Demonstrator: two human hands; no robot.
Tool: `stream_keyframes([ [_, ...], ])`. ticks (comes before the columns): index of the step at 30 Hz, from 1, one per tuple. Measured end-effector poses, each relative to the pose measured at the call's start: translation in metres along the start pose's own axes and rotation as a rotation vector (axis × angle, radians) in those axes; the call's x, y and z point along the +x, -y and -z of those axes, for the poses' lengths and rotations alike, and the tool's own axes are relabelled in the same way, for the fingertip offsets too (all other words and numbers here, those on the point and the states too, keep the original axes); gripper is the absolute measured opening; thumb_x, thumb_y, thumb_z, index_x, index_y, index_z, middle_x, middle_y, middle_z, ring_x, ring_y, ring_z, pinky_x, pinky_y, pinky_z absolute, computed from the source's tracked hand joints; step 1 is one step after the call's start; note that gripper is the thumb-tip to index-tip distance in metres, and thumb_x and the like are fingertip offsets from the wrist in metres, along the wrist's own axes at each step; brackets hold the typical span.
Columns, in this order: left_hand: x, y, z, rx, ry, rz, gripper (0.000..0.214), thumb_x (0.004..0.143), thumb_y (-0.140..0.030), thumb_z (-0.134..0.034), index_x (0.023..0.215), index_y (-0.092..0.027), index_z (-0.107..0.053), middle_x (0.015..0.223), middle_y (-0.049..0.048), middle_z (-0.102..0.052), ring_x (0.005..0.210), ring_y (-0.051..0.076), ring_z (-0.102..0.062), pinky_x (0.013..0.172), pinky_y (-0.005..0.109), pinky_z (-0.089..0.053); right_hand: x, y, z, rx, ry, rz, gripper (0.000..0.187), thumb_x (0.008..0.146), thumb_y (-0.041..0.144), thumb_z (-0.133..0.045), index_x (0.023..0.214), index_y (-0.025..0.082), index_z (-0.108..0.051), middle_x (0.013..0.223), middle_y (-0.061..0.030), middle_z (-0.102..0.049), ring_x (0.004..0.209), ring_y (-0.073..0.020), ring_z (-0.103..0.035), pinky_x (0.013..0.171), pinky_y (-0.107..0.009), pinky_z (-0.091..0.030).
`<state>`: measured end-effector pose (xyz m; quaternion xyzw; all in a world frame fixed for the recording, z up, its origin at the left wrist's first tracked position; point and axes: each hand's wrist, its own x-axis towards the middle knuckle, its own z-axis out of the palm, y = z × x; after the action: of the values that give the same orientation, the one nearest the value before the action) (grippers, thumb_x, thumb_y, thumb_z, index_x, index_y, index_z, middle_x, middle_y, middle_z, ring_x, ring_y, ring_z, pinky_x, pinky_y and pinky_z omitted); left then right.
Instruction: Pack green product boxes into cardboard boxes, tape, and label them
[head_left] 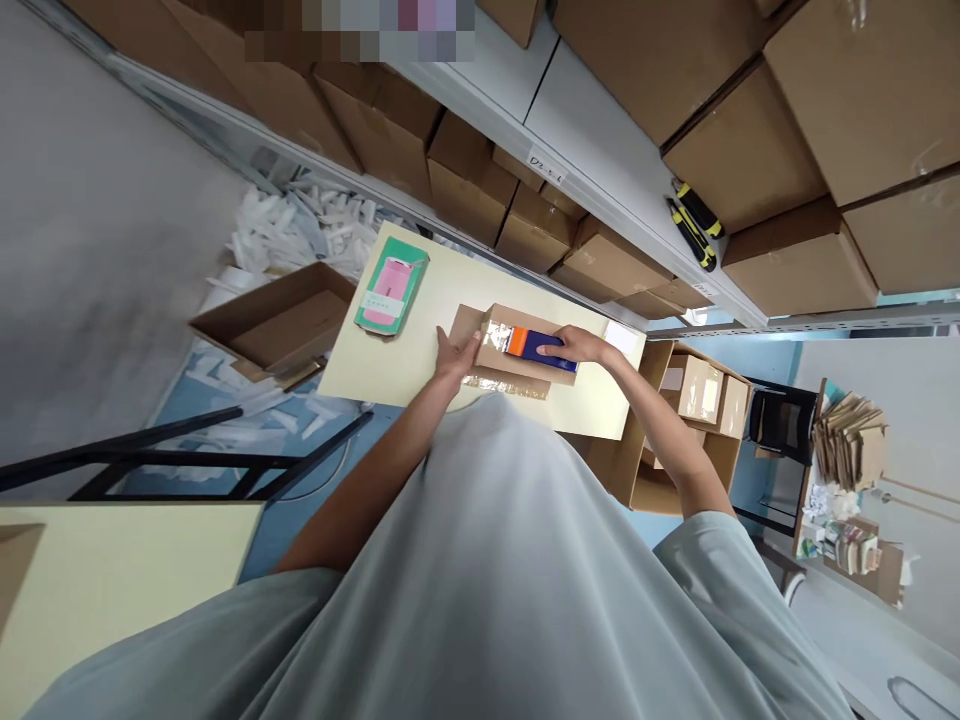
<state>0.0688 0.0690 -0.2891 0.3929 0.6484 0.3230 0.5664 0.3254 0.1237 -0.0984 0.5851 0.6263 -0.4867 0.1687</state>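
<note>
In the head view, take the open carton (493,352) as the clock's centre; it lies on the pale bench (465,270) in front of you, flaps spread. Your right hand (576,345) reaches in from three o'clock, its fingers closed on the blue-and-orange box (534,346), thumb across the top; this box sits over the carton's opening. Your left hand (454,358) is at nine o'clock, touching the carton's near end, thumb spread from the other fingers; you cannot tell whether they grip it. Toward ten o'clock on the bench lies a green packet (413,285) with a pink front. A larger open box (289,330) stands beyond the bench at nine. Two yellow-and-black cutters (694,225) rest on the shelf (592,130) at two.
</note>
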Motion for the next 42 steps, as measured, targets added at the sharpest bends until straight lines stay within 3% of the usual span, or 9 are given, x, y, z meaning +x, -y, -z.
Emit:
stream_keyframes([
  [3, -0.012, -0.011, 0.007, 0.118, 0.07, -0.134, 0.094, 0.098, -0.046, -0.073, 0.182, -0.021, -0.038, 0.187, 0.0188, -0.043, 0.178, 0.037, -0.035, 0.146, 0.056, -0.029, 0.0, -0.001, -0.001, -0.015, -0.005, 0.005, 0.071, 0.091, 0.088, -0.073, 0.083, 0.018, -0.069, 0.075, -0.0024, -0.066, 0.071, -0.0164, -0.059, 0.067, -0.029, -0.039],
  [5, -0.019, -0.024, 0.006, 0.253, 0.25, -0.319, 0.104, 0.096, -0.04, -0.074, 0.187, -0.018, -0.028, 0.195, 0.0157, -0.024, 0.183, 0.037, -0.017, 0.15, 0.053, -0.017, -0.001, -0.003, -0.001, -0.008, -0.003, 0.01, 0.071, 0.091, 0.089, -0.073, 0.083, 0.018, -0.07, 0.075, -0.0015, -0.065, 0.07, -0.0162, -0.057, 0.067, -0.029, -0.039],
  [9, -0.021, -0.044, -0.006, 0.521, 0.476, -0.475, 0.146, 0.079, -0.046, -0.096, 0.188, -0.006, -0.008, 0.195, 0.0268, -0.003, 0.182, 0.048, 0.003, 0.149, 0.063, -0.014, -0.001, -0.008, -0.002, 0.02, 0.003, 0.036, 0.073, 0.09, 0.09, -0.074, 0.086, 0.017, -0.071, 0.074, -0.0006, -0.065, 0.069, -0.0159, -0.056, 0.067, -0.029, -0.039],
  [15, -0.018, -0.046, -0.013, 0.711, 0.462, -0.449, 0.164, 0.07, -0.072, -0.102, 0.186, -0.001, -0.009, 0.192, 0.0352, 0.003, 0.179, 0.058, 0.01, 0.145, 0.073, -0.012, 0.002, -0.013, -0.008, 0.002, -0.017, 0.031, 0.073, 0.087, 0.091, -0.078, 0.076, 0.019, -0.07, 0.071, -0.0032, -0.068, 0.066, -0.0176, -0.059, 0.064, -0.03, -0.039],
  [25, -0.019, -0.051, -0.008, 0.874, 0.508, -0.482, 0.16, 0.076, -0.072, -0.097, 0.185, 0.002, -0.006, 0.189, 0.0413, 0.001, 0.181, 0.052, 0.003, 0.147, 0.068, -0.012, -0.009, -0.02, -0.01, 0.204, -0.046, -0.002, 0.067, 0.082, 0.083, -0.088, 0.087, 0.017, -0.082, 0.064, -0.002, -0.07, 0.064, -0.0193, -0.061, 0.065, -0.032, -0.043],
  [28, -0.019, -0.051, -0.013, 0.899, 0.525, -0.505, 0.161, 0.074, -0.073, -0.098, 0.184, 0.002, -0.007, 0.19, 0.0411, 0.001, 0.181, 0.053, 0.002, 0.148, 0.067, -0.01, -0.027, -0.047, -0.007, 0.237, -0.024, -0.018, 0.07, 0.081, 0.083, -0.089, 0.083, 0.014, -0.082, 0.061, -0.0018, -0.069, 0.063, -0.0175, -0.061, 0.066, -0.031, -0.044],
  [33, -0.016, -0.044, -0.017, 0.931, 0.51, -0.488, 0.162, 0.074, -0.076, -0.096, 0.184, 0.005, -0.009, 0.19, 0.0405, 0.0, 0.18, 0.055, 0.003, 0.147, 0.068, -0.01, -0.099, -0.129, 0.013, 0.435, 0.219, -0.036, 0.081, 0.072, 0.094, -0.089, 0.08, 0.014, -0.08, 0.071, -0.0088, -0.078, 0.067, -0.021, -0.072, 0.071, -0.032, -0.056],
  [36, -0.014, -0.042, -0.018, 0.95, 0.508, -0.489, 0.164, 0.076, -0.08, -0.093, 0.182, 0.011, -0.007, 0.189, 0.0426, 0.001, 0.18, 0.056, 0.004, 0.146, 0.069, -0.011, -0.133, -0.17, 0.019, 0.439, 0.245, -0.07, 0.086, 0.073, 0.097, -0.086, 0.087, 0.013, -0.081, 0.08, -0.0097, -0.083, 0.076, -0.022, -0.076, 0.08, -0.033, -0.059],
  [42, -0.012, -0.041, -0.021, 1.012, 0.51, -0.527, 0.165, 0.076, -0.08, -0.092, 0.18, 0.014, -0.004, 0.187, 0.0457, 0.004, 0.18, 0.057, 0.004, 0.146, 0.069, -0.009, -0.115, -0.202, 0.003, 0.359, 0.229, -0.091, 0.085, 0.072, 0.094, -0.09, 0.092, 0.012, -0.082, 0.083, -0.0091, -0.083, 0.08, -0.0223, -0.075, 0.082, -0.032, -0.057],
])
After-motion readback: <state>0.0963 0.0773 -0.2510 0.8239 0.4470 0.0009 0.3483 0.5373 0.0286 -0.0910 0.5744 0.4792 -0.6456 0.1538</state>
